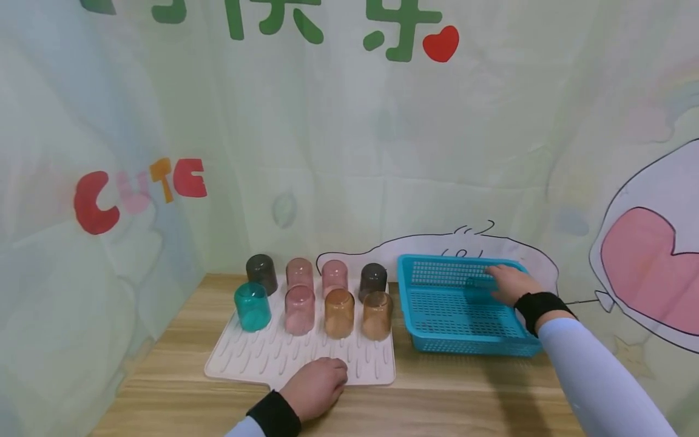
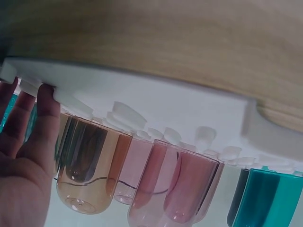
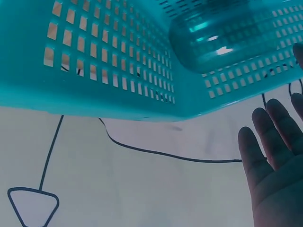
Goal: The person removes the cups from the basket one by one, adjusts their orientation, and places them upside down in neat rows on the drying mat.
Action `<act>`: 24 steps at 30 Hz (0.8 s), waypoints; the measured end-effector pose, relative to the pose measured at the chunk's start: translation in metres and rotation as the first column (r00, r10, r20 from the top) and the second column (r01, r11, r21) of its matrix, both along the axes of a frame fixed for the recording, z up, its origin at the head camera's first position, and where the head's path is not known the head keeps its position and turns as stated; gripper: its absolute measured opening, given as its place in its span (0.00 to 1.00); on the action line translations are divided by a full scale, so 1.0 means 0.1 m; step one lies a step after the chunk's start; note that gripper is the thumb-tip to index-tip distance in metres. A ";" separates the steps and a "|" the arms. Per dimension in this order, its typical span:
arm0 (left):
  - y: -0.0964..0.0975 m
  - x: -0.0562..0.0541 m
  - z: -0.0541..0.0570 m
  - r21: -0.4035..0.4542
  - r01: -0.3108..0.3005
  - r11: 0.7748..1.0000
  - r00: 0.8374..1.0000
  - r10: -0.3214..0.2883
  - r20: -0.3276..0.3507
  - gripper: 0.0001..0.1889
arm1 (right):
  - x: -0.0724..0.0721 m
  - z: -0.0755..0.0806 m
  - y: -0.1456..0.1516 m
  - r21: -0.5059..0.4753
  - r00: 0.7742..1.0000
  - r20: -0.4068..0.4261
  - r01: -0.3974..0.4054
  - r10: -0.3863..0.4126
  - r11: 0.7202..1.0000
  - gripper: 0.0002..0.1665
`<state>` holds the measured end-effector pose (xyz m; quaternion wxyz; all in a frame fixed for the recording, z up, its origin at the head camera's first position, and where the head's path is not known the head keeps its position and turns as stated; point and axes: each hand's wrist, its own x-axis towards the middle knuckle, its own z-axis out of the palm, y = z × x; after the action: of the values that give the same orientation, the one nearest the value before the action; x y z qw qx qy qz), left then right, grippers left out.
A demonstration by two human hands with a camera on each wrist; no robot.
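My left hand (image 1: 315, 388) rests at the front edge of a white drying mat (image 1: 240, 358); in the left wrist view its fingertips touch the mat. Upside-down clear cups stand there in two rows: a teal cup (image 1: 253, 308), pink cups (image 1: 300, 311), amber cups (image 1: 339, 314) and dark grey cups (image 1: 262, 274). Over the back right part of a blue plastic basket (image 1: 461, 349), my right hand (image 1: 513, 284) has its fingers extended and holds nothing. Inside that basket lies a teal cup (image 3: 222, 42), clear in the right wrist view but hard to make out from the head.
The wooden table (image 1: 437, 394) carries the mat on the left and the basket on the right, with a narrow gap between them. A printed cloth backdrop (image 1: 464, 152) hangs close behind both and along the left side.
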<state>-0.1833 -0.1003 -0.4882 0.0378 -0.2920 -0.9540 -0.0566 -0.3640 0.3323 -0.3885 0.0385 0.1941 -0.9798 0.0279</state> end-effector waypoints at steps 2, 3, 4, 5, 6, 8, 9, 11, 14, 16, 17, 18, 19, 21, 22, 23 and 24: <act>0.00 0.00 -0.01 -0.001 0.000 1.000 1.000 0.000 -0.002 0.02 | 0.01 0.00 0.01 0.020 1.000 0.009 0.013 -0.013 1.000 0.31; 0.00 0.00 -0.02 -0.002 0.000 1.000 1.000 0.000 -0.002 0.02 | 0.01 -0.01 0.01 0.024 1.000 0.019 0.022 -0.022 0.999 0.32; 0.00 0.00 -0.02 -0.002 -0.001 1.000 1.000 0.001 -0.001 0.02 | 0.00 -0.02 0.02 0.028 0.999 0.026 0.029 -0.030 0.999 0.32; 0.00 0.00 -0.02 -0.003 -0.003 1.000 1.000 0.003 0.003 0.03 | 0.00 -0.03 0.03 0.035 0.999 0.034 0.038 -0.039 0.999 0.33; 0.00 0.00 -0.02 -0.004 -0.006 1.000 1.000 0.006 0.007 0.03 | -0.01 -0.05 0.03 0.042 0.998 0.042 0.045 -0.047 0.998 0.33; 0.00 0.00 -0.01 -0.004 -0.007 1.000 1.000 0.008 0.007 0.03 | -0.04 -0.09 0.05 0.047 0.996 0.056 0.064 -0.066 0.997 0.35; 0.00 0.00 -0.01 -0.003 -0.009 1.000 1.000 0.009 0.010 0.03 | -0.05 -0.11 0.06 0.050 0.995 0.061 0.071 -0.074 0.996 0.36; 0.00 0.01 0.01 -0.003 -0.013 1.000 1.000 0.013 0.016 0.03 | -0.07 -0.14 0.08 0.054 0.994 0.067 0.080 -0.083 0.995 0.37; 0.01 0.01 0.02 -0.005 -0.016 1.000 1.000 0.016 0.025 0.03 | -0.10 -0.18 0.09 0.060 0.993 0.074 0.082 -0.087 0.995 0.38; 0.01 0.01 0.02 -0.009 -0.020 1.000 0.999 0.020 0.030 0.04 | -0.11 -0.20 0.09 0.064 0.992 0.087 0.085 -0.090 0.994 0.39; 0.01 0.01 0.02 -0.009 -0.021 1.000 0.999 0.021 0.031 0.04 | -0.12 -0.20 0.09 0.067 0.991 0.095 0.088 -0.094 0.994 0.39; 0.01 0.01 0.02 -0.011 -0.021 1.000 0.999 0.022 0.029 0.04 | -0.13 -0.20 0.09 0.066 0.989 0.106 0.093 -0.099 0.994 0.40; 0.00 0.01 0.02 -0.011 -0.022 1.000 0.999 0.023 0.029 0.04 | -0.14 -0.21 0.09 0.063 0.988 0.117 0.098 -0.105 0.993 0.40; 0.00 0.01 0.01 -0.011 -0.024 1.000 0.999 0.024 0.027 0.04 | -0.16 -0.21 0.08 0.063 0.983 0.139 0.109 -0.117 0.992 0.41; 0.00 0.01 0.00 -0.010 -0.024 1.000 0.999 0.025 0.027 0.04 | -0.17 -0.21 0.08 0.061 0.981 0.151 0.113 -0.121 0.992 0.42; 0.00 0.01 0.00 -0.010 -0.023 1.000 0.999 0.023 0.025 0.04 | -0.18 -0.22 0.09 0.059 0.979 0.163 0.115 -0.123 0.992 0.42; 0.00 0.01 0.00 -0.011 -0.023 1.000 0.999 0.023 0.025 0.04 | -0.19 -0.22 0.09 0.054 0.976 0.175 0.118 -0.126 0.992 0.42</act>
<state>-0.1822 -0.1006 -0.4884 0.0248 -0.2806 -0.9579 -0.0550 -0.3834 0.3411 -0.4110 -0.0519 0.1312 -0.9898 0.0217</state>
